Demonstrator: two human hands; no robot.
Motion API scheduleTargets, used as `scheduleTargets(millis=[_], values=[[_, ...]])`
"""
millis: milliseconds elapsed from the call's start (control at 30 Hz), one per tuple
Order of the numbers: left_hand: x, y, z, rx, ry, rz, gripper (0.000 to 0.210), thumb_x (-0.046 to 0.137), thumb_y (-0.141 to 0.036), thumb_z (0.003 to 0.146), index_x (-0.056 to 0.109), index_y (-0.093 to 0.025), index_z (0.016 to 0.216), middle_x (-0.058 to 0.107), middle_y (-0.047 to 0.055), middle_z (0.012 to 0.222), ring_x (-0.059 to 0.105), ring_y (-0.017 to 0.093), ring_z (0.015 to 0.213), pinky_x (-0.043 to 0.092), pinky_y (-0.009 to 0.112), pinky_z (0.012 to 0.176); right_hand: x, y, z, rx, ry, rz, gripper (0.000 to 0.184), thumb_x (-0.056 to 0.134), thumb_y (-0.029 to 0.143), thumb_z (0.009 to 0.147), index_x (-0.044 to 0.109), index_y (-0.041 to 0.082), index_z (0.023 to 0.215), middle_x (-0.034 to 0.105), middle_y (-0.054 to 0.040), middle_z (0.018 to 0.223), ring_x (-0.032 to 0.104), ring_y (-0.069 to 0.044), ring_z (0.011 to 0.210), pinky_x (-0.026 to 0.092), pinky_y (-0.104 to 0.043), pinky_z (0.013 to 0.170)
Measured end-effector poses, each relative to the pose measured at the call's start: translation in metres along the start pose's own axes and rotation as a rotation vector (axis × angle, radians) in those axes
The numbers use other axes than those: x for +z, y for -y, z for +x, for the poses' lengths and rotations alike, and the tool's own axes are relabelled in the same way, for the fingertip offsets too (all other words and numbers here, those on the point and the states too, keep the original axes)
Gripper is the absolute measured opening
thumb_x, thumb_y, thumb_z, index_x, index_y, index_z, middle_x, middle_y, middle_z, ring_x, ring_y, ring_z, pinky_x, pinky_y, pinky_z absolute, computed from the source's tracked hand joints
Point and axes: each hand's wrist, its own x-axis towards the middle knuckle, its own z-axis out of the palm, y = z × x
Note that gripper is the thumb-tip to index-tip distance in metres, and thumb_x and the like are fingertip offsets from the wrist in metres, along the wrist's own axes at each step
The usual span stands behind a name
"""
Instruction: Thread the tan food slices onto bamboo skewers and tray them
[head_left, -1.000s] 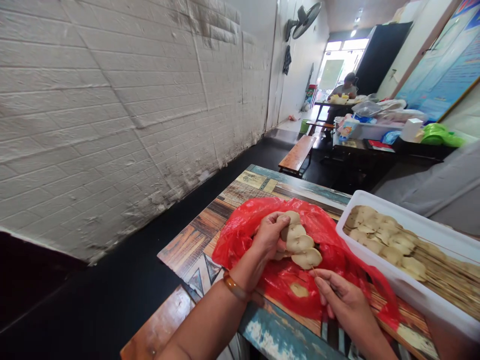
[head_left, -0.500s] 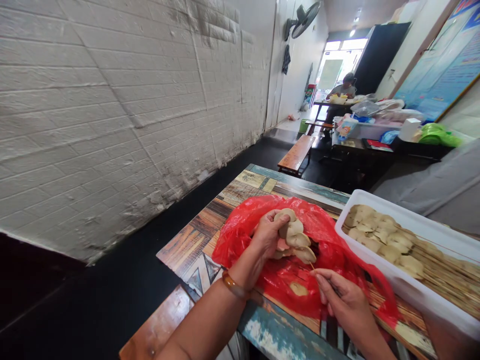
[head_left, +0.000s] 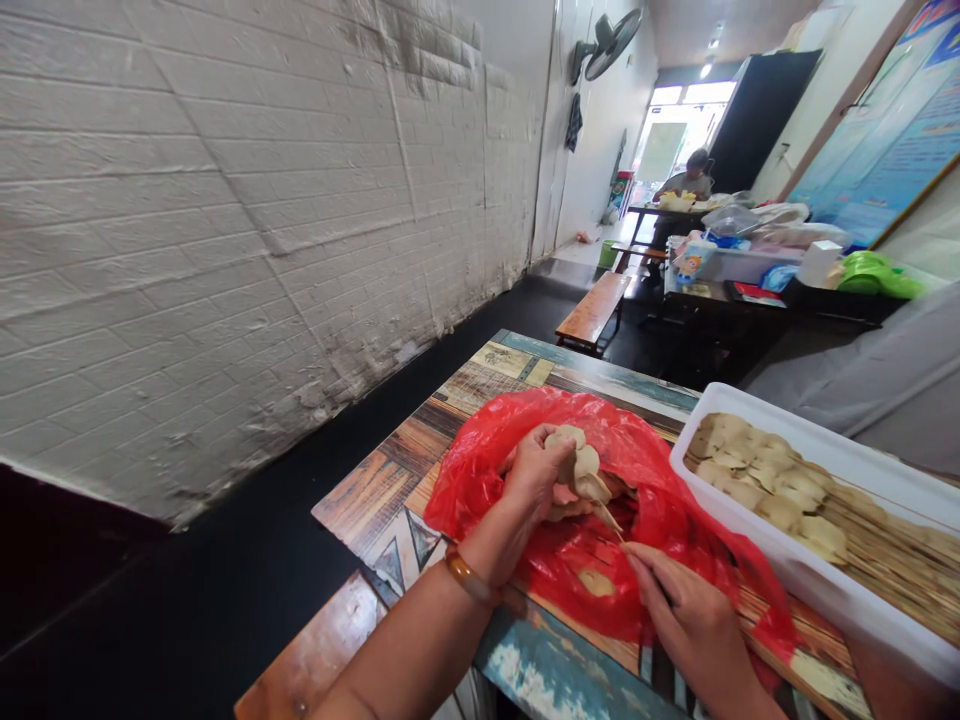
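Observation:
Above an opened red plastic bag (head_left: 480, 440), my left hand (head_left: 536, 468) is closed around the upper end of a string of thin, round beige slices (head_left: 586, 462). The slices overlap along a thin skewer (head_left: 619, 536). My right hand (head_left: 686, 610) pinches the skewer's lower end between thumb and fingers. A single loose slice (head_left: 596, 582) lies on the bag below the hands. To the right, a white plastic tub (head_left: 694, 425) holds many finished skewers of the same slices (head_left: 780, 480), their sticks pointing right.
The bag and tub rest on a wood-patterned table (head_left: 375, 480). Beyond it are a wooden bench (head_left: 595, 308) and a cluttered table with a cup (head_left: 694, 258) and green bags (head_left: 874, 272). A person (head_left: 688, 178) sits at the far table. A white brick-patterned wall (head_left: 262, 220) runs along the left.
The string of slices has turned, so its lower slices now show edge-on. My right hand has shifted slightly downward, still on the skewer; my left hand stays nearly in place.

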Motion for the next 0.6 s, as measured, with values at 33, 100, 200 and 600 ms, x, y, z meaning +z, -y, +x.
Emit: scheduleTargets(millis=[33, 100, 200, 600], values=[[0.0002, 0.0007, 0.0004, -0.005, -0.016, 0.011, 0.029, 0.071, -0.032, 0.057, 0.054, -0.016, 0.072, 0.055, -0.002, 0.060, 0.049, 0.009, 0.049, 0.039, 0.021, 0.049, -0.0001, 0.0000, -0.0005, -0.029, -0.003, -0.034, 0.032, 0.039, 0.030, 0.093, 0.068, 0.018, 0.101, 0.073, -0.0067, 0.098, 0.070, -0.020, 0.088, 0.057, -0.033, 0.080], [0.0005, 0.0023, 0.0014, -0.007, -0.036, 0.036, 0.027, 0.070, -0.031, 0.056, 0.053, -0.016, 0.071, 0.055, -0.002, 0.059, 0.048, 0.009, 0.049, 0.037, 0.021, 0.047, -0.0007, 0.0003, -0.0011, -0.079, 0.002, -0.101, 0.032, 0.038, 0.026, 0.094, 0.067, 0.017, 0.103, 0.073, -0.0069, 0.100, 0.070, -0.020, 0.088, 0.057, -0.032, 0.079], [0.0002, 0.0042, 0.0027, -0.004, -0.053, 0.068, 0.024, 0.068, -0.028, 0.056, 0.053, -0.016, 0.068, 0.055, -0.002, 0.057, 0.048, 0.009, 0.047, 0.035, 0.020, 0.044, -0.0024, 0.0016, -0.0014, -0.146, 0.004, -0.191, 0.032, 0.038, 0.022, 0.093, 0.067, 0.015, 0.106, 0.072, -0.0084, 0.101, 0.070, -0.021, 0.087, 0.058, -0.032, 0.077], [-0.0007, -0.0005, 0.0016, -0.073, 0.094, -0.090, 0.029, 0.073, -0.029, 0.057, 0.055, -0.014, 0.074, 0.058, -0.002, 0.059, 0.051, 0.009, 0.048, 0.039, 0.021, 0.049, -0.0007, -0.0032, -0.0010, -0.163, -0.073, -0.215, 0.030, 0.041, 0.023, 0.094, 0.066, 0.012, 0.104, 0.073, -0.0087, 0.097, 0.071, -0.019, 0.079, 0.057, -0.029, 0.071]])
